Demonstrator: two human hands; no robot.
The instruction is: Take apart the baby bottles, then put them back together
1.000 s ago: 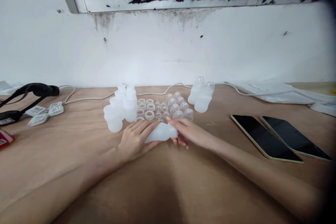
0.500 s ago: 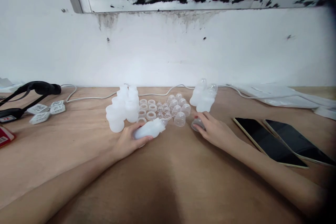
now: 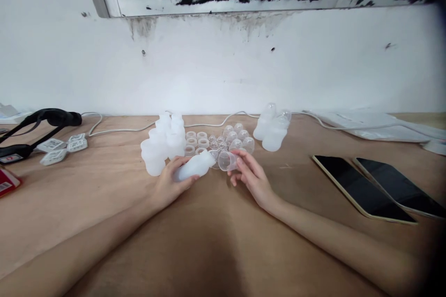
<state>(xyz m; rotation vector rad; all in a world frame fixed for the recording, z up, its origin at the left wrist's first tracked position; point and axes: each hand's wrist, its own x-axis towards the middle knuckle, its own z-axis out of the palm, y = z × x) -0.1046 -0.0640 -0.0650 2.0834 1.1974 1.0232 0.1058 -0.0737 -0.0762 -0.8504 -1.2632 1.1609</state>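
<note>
Toward two o'clock tilts a bottle (image 3: 195, 167), the left hand (image 3: 170, 180) curled round its base, apparently leaving its top free; the right hand (image 3: 255, 178) pinches a clear cap (image 3: 226, 161), mouth facing nine o'clock.

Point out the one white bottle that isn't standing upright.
It's the bottle in the left hand, tilted with its neck toward the clear cap in the right hand; the bottle cluster at left and the capped bottles at right stand upright.
</note>
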